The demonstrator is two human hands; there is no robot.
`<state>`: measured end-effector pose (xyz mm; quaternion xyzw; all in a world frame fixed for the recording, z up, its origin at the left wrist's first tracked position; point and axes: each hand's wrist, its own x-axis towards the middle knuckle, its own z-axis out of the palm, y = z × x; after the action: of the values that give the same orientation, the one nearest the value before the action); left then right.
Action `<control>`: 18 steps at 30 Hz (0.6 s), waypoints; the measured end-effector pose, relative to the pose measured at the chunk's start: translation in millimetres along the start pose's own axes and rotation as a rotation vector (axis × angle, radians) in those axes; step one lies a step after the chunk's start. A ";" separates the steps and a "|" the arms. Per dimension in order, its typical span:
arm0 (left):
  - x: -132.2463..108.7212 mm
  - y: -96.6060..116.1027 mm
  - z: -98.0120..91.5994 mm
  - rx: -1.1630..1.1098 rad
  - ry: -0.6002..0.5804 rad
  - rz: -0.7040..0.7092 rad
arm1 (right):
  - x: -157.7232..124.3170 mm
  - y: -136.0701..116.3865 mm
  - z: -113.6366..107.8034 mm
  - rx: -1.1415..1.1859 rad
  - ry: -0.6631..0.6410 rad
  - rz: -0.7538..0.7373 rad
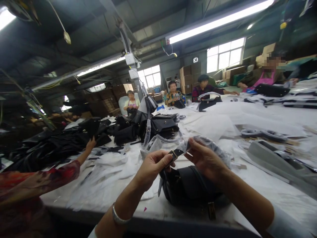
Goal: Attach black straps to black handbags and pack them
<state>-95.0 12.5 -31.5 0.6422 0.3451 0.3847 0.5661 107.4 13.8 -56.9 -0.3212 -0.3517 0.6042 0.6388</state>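
- The person's left hand (153, 167) pinches the black end of a strap (179, 152) between thumb and fingers, right at a gold-coloured buckle (174, 153).
- The right hand (209, 162) holds the same strap farther along, its fingers (194, 145) closed on a stretch covered by clear plastic wrap (215, 144); the wrapped part curves away behind that hand.
- The strap is raised above the near side of the table (133, 200), just over a black bag (194, 181); whether its buckled end joins the bag cannot be told.
- The bag lies close to the table's front edge, below both hands and partly hidden by the right forearm, with a metal clasp (211, 211) low on its front.
- A silver-coloured bracelet (119, 216) circles the left wrist.
- Beyond the hands stands a cluster of black bags (158, 128), some with plastic-wrapped handles.
- To the left, a co-worker's hand (91, 144), below a red patterned sleeve (65, 174), reaches to a heap of black pieces (49, 148).
- White sheets (213, 120) cover much of the table, and a grey moulded object (269, 157) lies to the right.
- A tiny pink scrap (145, 209) sits near the front edge.
- Several other people sit around the far side, black bags before them.
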 end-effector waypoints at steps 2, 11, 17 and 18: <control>2.6 -1.4 5.5 0.041 0.058 -0.011 | -5.4 -2.4 1.9 0.062 0.010 0.013; 12.2 -8.6 24.3 0.362 0.203 0.142 | -26.0 12.7 11.9 0.072 -0.102 0.010; 14.5 -13.4 28.0 0.228 0.245 0.206 | -37.6 32.5 27.3 0.018 -0.188 -0.115; 15.7 -14.7 28.0 0.199 0.261 0.209 | -40.2 36.2 30.8 0.030 -0.203 -0.104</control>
<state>-63.0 15.1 -46.2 0.6720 0.3832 0.4854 0.4073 61.0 -24.5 -72.8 -0.2302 -0.4218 0.6049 0.6350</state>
